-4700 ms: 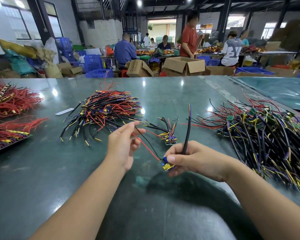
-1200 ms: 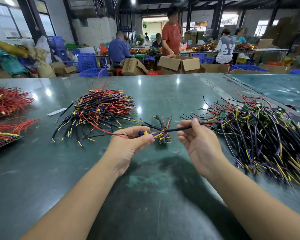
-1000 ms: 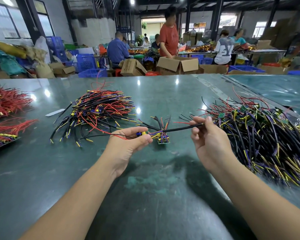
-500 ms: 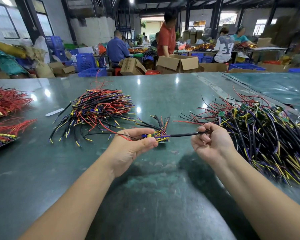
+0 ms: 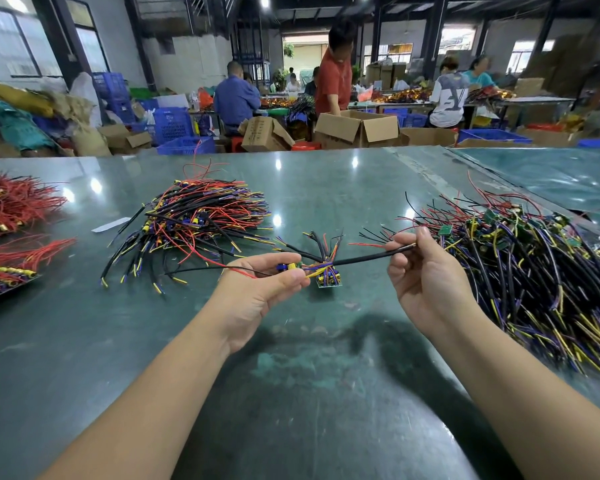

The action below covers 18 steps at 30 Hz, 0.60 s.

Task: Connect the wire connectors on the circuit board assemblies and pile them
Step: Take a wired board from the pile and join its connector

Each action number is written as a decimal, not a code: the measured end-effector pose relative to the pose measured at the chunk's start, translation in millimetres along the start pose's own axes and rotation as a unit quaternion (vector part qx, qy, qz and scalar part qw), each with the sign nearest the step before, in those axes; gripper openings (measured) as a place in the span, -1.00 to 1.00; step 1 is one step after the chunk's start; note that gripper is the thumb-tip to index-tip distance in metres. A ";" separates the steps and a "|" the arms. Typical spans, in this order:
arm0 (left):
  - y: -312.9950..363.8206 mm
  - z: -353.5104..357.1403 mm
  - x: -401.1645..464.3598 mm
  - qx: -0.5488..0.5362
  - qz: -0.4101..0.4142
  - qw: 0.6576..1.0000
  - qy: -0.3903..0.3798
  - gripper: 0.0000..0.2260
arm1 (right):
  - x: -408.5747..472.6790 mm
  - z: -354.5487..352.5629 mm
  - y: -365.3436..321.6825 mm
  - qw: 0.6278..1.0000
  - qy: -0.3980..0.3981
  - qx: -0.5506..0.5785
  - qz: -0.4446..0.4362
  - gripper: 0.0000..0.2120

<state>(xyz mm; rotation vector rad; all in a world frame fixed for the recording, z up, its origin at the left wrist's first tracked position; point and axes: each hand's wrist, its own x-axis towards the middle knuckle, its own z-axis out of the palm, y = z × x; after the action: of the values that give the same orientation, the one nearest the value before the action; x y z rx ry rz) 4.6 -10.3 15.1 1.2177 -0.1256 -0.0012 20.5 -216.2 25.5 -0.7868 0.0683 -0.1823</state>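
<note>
My left hand (image 5: 257,296) pinches a blue and yellow connector (image 5: 287,267) of a wire assembly above the green table (image 5: 309,393). Thin red and black leads trail left from it. My right hand (image 5: 426,285) grips the far end of the same assembly's black cable (image 5: 368,258), stretched level between both hands. Just behind the cable lies a small bundle with a green circuit board (image 5: 328,277) on the table. A heap of assemblies with red, black and yellow wires (image 5: 201,223) lies behind my left hand. A larger heap with green boards (image 5: 520,265) lies at the right.
Bundles of red wires (image 5: 11,209) lie on a tray at the table's left edge. A white strip (image 5: 110,224) lies near the left heap. Beyond the far edge stand cardboard boxes (image 5: 361,128), blue crates (image 5: 174,124) and several people at other benches.
The cable, upright 4.7 s ago, now lies level, pulled taut between my hands. Over the last second my right hand slid a little down and closed on its end.
</note>
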 end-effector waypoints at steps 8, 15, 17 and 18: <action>-1.7 -8.7 6.2 -0.023 -0.004 0.999 0.045 -0.83 | -31.9 8.9 15.0 0.938 -0.109 -0.327 -0.020 -0.49; -4.5 -6.7 1.3 0.033 -0.016 0.998 -0.043 -0.72 | -45.4 9.0 33.0 0.563 -0.265 -0.664 -0.416 -0.82; -3.0 -7.3 1.7 0.031 -0.017 0.999 -0.031 -0.67 | -42.4 9.1 30.8 0.535 -0.265 -0.682 -0.421 -0.79; -1.7 -7.5 1.7 0.028 -0.018 0.999 -0.028 -0.65 | -41.6 8.2 29.1 0.525 -0.266 -0.688 -0.425 -0.79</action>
<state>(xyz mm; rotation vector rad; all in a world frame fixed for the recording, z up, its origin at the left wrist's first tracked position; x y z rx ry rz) 7.2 -4.0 11.2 1.2767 -0.1540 -0.0635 -15.3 -182.5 10.4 -2.4475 -0.9239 -0.8776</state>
